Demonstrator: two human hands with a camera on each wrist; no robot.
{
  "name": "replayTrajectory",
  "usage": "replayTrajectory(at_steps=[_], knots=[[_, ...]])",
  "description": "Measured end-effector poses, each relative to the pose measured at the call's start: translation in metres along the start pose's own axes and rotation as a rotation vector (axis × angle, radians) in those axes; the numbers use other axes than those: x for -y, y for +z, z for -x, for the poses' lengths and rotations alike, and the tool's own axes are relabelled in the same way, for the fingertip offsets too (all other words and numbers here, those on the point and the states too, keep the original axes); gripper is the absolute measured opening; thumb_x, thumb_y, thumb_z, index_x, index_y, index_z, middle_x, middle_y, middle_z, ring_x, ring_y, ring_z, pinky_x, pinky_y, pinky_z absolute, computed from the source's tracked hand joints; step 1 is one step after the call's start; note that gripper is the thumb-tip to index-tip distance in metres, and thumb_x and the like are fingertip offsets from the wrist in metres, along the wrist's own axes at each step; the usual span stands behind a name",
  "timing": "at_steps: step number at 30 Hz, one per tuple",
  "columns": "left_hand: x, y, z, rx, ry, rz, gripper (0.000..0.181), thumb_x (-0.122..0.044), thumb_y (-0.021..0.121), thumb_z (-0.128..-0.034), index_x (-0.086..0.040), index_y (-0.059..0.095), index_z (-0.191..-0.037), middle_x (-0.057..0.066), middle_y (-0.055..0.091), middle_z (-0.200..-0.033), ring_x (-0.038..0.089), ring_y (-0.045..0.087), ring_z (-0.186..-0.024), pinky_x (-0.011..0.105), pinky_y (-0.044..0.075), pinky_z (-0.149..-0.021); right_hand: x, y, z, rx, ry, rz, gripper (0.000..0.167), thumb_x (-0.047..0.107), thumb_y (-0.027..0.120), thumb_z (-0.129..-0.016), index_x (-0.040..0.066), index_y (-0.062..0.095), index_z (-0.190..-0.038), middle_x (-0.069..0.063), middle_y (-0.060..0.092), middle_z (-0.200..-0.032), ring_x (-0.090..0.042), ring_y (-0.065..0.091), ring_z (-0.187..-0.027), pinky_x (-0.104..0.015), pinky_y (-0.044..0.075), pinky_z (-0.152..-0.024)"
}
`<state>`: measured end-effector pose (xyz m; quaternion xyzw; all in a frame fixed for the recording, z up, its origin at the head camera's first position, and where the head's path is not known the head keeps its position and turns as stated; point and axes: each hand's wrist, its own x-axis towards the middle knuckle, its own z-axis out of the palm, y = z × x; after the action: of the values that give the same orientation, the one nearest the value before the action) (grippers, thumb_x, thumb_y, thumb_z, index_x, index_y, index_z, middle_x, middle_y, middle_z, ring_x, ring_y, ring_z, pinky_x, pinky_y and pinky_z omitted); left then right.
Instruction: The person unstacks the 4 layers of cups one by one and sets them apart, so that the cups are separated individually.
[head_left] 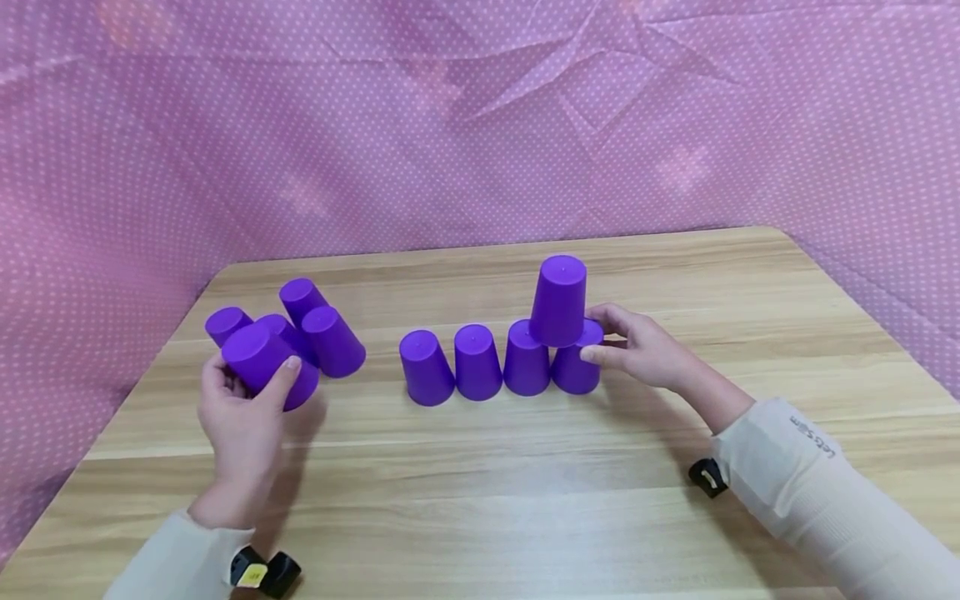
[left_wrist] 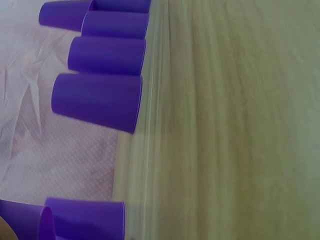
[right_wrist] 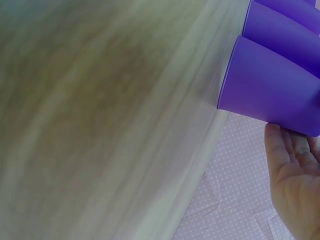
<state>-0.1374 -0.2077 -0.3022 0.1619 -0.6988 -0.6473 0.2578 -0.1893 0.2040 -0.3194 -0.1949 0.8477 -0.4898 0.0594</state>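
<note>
In the head view my left hand (head_left: 243, 417) grips an upside-down purple plastic cup (head_left: 258, 354), its thumb across the near side. The held cup overlaps several other upside-down cups (head_left: 333, 342) at the left. On the right, my right hand (head_left: 641, 346) holds the side of the end cup (head_left: 573, 371) of a row, thumb in front and forefinger behind. One cup (head_left: 558, 302) stands over the two rightmost cups of that row. The right wrist view shows fingers (right_wrist: 277, 145) against the end cup (right_wrist: 270, 85). Part of the held cup (left_wrist: 22, 220) shows in the left wrist view.
The other cups of the row (head_left: 427, 371) stand upside down across the middle of the wooden table (head_left: 480, 492). A pink dotted cloth (head_left: 450, 125) hangs behind and beside the table. Black devices (head_left: 266, 573) sit at both wrists.
</note>
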Motion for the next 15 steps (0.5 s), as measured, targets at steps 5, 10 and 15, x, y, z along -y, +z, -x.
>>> replayTrajectory(at_steps=[5, 10, 15], knots=[[0.005, -0.006, -0.008, -0.014, -0.079, 0.031, 0.058, -0.004, 0.071, -0.0791, -0.014, 0.041, -0.128, 0.005, 0.047, -0.131, 0.017, 0.045, -0.123, 0.024, 0.036, -0.106, 0.0, 0.0, 0.0, 0.002, 0.007, -0.002, 0.043, 0.013, 0.065, -0.087, -0.003, 0.049, -0.122, -0.017, 0.058, -0.112, -0.029, 0.052, -0.109, -0.048, 0.043, -0.099], [0.013, -0.015, -0.017, -0.008, -0.141, -0.055, 0.062, -0.007, 0.07, -0.0809, -0.014, 0.036, -0.133, 0.007, 0.042, -0.138, 0.015, 0.041, -0.127, 0.026, 0.03, -0.111, 0.0, 0.0, -0.001, 0.005, 0.01, 0.0, 0.043, 0.014, 0.065, -0.087, -0.002, 0.049, -0.122, -0.017, 0.058, -0.112, -0.029, 0.052, -0.109, -0.048, 0.044, -0.099], [0.02, -0.024, -0.029, -0.061, -0.174, -0.092, 0.065, -0.006, 0.069, -0.0807, -0.014, 0.033, -0.135, 0.003, 0.041, -0.136, 0.015, 0.039, -0.127, 0.028, 0.03, -0.111, -0.001, 0.0, -0.001, 0.002, -0.004, -0.003, 0.042, 0.012, 0.065, -0.087, -0.003, 0.049, -0.122, -0.017, 0.059, -0.111, -0.028, 0.052, -0.107, -0.047, 0.045, -0.098]])
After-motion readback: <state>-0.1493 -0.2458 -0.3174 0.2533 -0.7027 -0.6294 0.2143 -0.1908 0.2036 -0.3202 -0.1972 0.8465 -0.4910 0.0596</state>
